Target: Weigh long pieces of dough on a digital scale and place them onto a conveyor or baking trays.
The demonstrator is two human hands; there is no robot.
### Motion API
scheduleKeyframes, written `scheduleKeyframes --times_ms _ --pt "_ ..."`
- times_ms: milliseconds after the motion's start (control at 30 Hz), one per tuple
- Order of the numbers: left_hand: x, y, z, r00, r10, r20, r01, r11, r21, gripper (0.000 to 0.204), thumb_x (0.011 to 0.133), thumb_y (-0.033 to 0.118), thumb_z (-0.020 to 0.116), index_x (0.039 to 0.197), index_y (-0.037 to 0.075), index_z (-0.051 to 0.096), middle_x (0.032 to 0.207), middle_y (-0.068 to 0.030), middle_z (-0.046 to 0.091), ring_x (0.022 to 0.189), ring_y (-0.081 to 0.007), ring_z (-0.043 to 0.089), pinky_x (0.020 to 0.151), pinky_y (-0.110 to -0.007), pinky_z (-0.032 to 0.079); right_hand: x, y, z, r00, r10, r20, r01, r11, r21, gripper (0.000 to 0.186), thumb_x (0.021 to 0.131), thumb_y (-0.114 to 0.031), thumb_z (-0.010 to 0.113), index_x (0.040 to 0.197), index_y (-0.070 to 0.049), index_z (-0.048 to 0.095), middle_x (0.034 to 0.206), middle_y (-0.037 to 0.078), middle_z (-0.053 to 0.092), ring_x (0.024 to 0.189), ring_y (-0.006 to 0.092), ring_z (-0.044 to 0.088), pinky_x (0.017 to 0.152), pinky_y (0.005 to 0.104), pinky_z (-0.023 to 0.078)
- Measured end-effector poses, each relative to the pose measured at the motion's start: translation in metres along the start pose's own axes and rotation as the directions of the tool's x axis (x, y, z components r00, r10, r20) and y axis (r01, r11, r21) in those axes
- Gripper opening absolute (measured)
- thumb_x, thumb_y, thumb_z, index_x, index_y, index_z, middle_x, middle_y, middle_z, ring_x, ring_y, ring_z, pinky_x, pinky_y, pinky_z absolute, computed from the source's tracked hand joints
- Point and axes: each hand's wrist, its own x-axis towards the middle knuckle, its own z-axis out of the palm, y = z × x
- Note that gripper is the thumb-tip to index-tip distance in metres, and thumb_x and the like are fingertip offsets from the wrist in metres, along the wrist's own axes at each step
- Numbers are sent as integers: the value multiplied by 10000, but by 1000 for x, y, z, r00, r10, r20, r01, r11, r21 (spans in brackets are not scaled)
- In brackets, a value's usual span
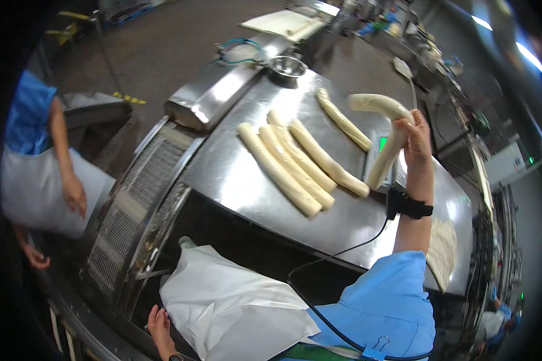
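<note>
Largest before us is the steel table, with a mesh conveyor running along its left side. Beyond the conveyor stands a co-worker in blue and a white apron. On the table we count four pale dough rolls lying close together, with a fifth roll apart behind them. A flat piece of dough lies at the table's right end, partly behind our arm. Above the table we hold a bent dough roll. A metal bowl sits at the far edge. Our right hand is closed round the bent roll's middle; our left hand hangs beside our apron, fingers loosely curled (nothing shows in it). Smallest, a green screen glows behind the held roll.
</note>
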Motion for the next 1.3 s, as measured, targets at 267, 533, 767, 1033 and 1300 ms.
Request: scheduleKeyframes --times_ms 267,533,767,1033,1300 --pt "43 0 29 983 11 183 -24 997 69 443 911 171 664 1328 81 546 1020 13 655 844 -62 603 737 -201 449 -30 159 -203 791 -49 -609 -288 849 -443 375 580 -111 797 862 -28 565 1003 105 582 967 237 567 849 366 457" --pt "11 48 35 997 57 59 -66 984 168 480 910 180 658 1351 56 512 1051 -12 652 892 -78 606 751 -209 459 -109 153 -152 642 -320 -697 -231 786 -573 625 641 7 670 1231 -58 474 1426 187 371 1392 358 294 1110 417 345" --pt "-40 81 61 981 46 187 -83 977 195 468 945 117 593 1363 -55 472 1313 -211 531 1219 -301 514 1043 -381 419 -145 127 -129 515 -203 -833 -29 967 -253 684 653 94 520 1320 -12 409 1413 157 387 1422 313 271 1157 445 197" --pt "-39 81 58 973 86 214 -119 982 144 467 929 123 624 1347 -40 493 1278 -187 548 1161 -270 538 1008 -365 437 -152 129 -121 558 -237 -795 -33 951 -307 673 670 84 519 1328 -9 413 1447 134 360 1433 279 260 1164 483 181" --pt "-50 80 55 981 104 165 -131 979 158 455 941 126 594 1346 -49 487 1284 -189 551 1173 -261 540 1006 -352 439 -122 144 -129 666 -298 -684 -193 817 -544 660 703 -55 590 1333 17 406 1407 224 398 1375 359 327 1159 468 237"
